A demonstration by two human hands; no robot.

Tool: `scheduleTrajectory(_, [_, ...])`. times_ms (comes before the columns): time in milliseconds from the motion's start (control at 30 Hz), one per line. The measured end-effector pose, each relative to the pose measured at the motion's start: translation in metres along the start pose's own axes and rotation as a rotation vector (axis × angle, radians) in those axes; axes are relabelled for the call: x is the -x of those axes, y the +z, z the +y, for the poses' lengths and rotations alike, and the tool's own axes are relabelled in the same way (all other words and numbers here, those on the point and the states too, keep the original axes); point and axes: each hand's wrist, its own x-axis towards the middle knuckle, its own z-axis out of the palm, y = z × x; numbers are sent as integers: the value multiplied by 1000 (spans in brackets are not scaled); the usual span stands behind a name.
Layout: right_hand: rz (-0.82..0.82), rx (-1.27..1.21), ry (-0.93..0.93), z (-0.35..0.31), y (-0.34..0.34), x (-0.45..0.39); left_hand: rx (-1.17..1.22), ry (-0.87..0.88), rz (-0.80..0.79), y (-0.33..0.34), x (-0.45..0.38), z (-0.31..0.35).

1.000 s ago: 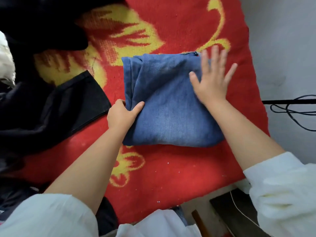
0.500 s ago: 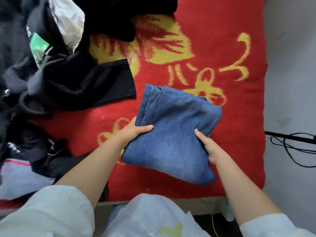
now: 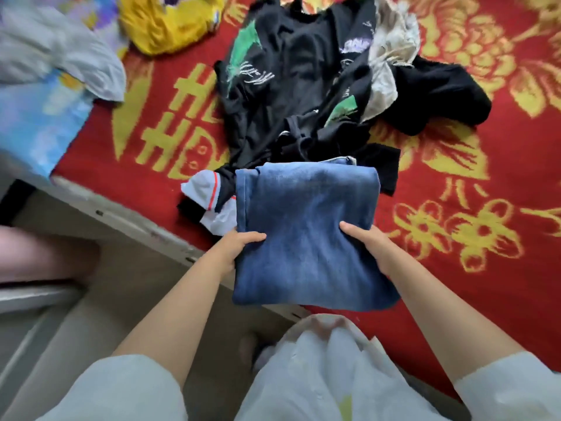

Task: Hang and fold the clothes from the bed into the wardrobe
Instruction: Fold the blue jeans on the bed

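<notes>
A bed covered with a red woven blanket patterned in yellow flowers and characters (image 3: pixel 455 268) fills most of the view, its near edge running diagonally from the left side toward the bottom centre. On the blanket's middle, toward the far edge, lies a loose heap of black garments with green and white prints (image 3: pixel 303 80), tangled with a pale beige cloth; these appear to be the clothes not yet sorted. At the far left corner sit a crumpled yellow fabric (image 3: pixel 170 22) and a grey and blue bedding bundle (image 3: pixel 54 71). Over the near edge, lifted clear of the blanket, is the folded blue denim garment (image 3: pixel 306 232), a compact rectangle overlapping the heap's near fringe in view. The left hand (image 3: pixel 239 244) grips its left side, thumb on top and fingers underneath, and the right hand (image 3: pixel 367 241) grips the right side likewise, a two-sided hold that likely keeps the folds from slipping open while it is carried to the wardrobe, which is out of view.
</notes>
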Motion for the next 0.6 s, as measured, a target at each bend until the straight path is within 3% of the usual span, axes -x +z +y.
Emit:
scheduleTrajectory(133, [-121,118,-86,-33,107,21,172,148,129,-85,77,3])
scheduleTrajectory(367, [-300,261,-147,-59,310,71,322,261,355,-239,211,-12])
scheduleTrajectory(600, [-516,429,-155,-64,489,108,475,389,779,-364,321,-63])
